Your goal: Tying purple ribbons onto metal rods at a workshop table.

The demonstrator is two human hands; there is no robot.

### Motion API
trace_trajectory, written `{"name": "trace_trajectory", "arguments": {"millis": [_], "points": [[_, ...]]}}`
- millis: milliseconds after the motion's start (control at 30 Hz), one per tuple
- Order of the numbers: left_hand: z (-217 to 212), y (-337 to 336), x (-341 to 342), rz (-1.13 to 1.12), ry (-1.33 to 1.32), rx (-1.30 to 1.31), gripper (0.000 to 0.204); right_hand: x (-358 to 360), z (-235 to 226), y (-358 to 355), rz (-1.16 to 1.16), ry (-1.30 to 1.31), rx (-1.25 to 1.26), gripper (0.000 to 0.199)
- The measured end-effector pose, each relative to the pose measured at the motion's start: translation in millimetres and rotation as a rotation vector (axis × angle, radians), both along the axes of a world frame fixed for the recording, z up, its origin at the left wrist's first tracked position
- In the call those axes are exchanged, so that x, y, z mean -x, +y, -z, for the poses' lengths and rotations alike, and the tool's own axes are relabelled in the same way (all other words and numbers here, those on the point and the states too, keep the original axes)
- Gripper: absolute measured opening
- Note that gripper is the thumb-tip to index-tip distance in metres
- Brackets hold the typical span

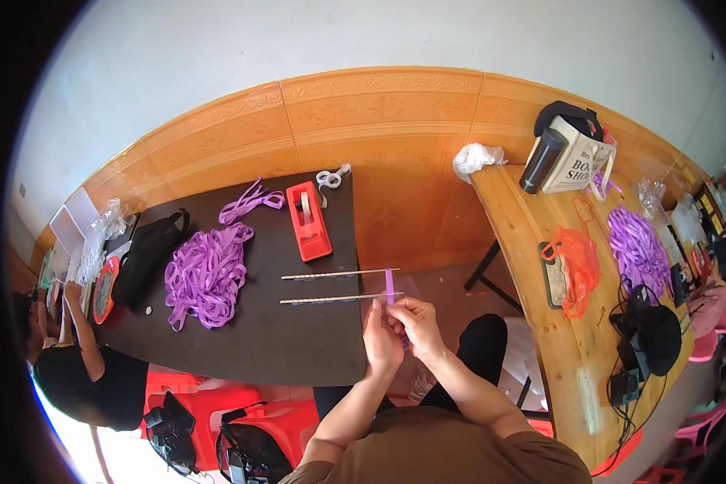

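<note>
Left hand (382, 343), right hand (419, 324), at one purple strip (390, 283); two rods (331, 275)

Two thin, pale sticks (339, 274), bluish along their left portions, extend side by side, nearly parallel, over the dark worktop (315, 355) and past its right edge. A narrow, flat purple ribbon (390, 284) spans them crosswise near their right ends, its lower part hidden.
</note>
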State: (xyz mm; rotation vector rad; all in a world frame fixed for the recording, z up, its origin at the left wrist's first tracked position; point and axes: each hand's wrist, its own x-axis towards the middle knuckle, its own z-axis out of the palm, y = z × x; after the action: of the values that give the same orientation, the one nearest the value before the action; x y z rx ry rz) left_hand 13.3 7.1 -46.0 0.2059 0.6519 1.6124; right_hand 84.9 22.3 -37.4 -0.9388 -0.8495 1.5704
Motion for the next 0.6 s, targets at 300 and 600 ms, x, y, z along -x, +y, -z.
{"name": "trace_trajectory", "arguments": {"millis": [300,600], "points": [[-10.6,-8.7,-3.2,-0.028,0.012,-0.019,0.028,0.7,-7.6,0.5,-0.014,0.058,-0.003,0.012],[-33.1,-8.8,6.7,0.122,-0.083,0.061,0.039,-6.7,-11.9,-1.0,-0.019,0.059,0.021,0.01]]}}
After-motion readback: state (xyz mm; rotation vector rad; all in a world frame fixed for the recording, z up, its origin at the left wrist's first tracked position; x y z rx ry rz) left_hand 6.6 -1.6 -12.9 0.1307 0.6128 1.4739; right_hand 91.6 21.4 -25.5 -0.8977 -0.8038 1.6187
